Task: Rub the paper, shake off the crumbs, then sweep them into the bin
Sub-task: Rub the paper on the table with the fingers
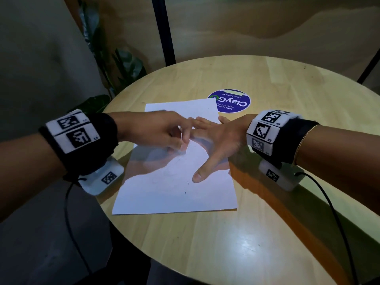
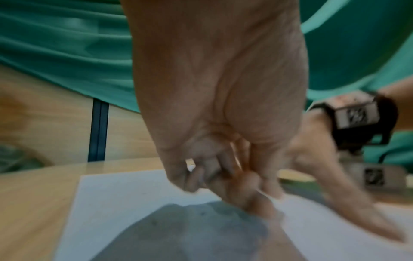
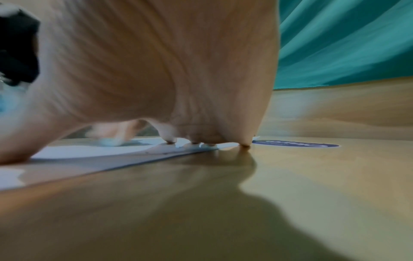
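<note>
Paper (image 1: 174, 182): flat on table (image 1: 267, 233). Right hand (image 1: 218, 140) spread, pinning it. Left hand (image 1: 162, 132) grip clamped on small eraser (image 1: 183, 148), blurred. Risk: hard rubbing creases sheet; crumbs scatter.

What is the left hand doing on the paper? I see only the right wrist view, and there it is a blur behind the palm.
Observer: In the head view the left hand is curled. Its fingertips pinch a small pale thing against the middle of the paper. Blur hides what that thing is.
Operator: How much of the sheet does the right hand cover?
Observer: The right hand lies flat and spread on the sheet's right half, with the thumb pointing toward the near edge.
Operator: Is the bin close?
Observer: No bin shows in any view. Only the round table is visible around the paper.
</note>
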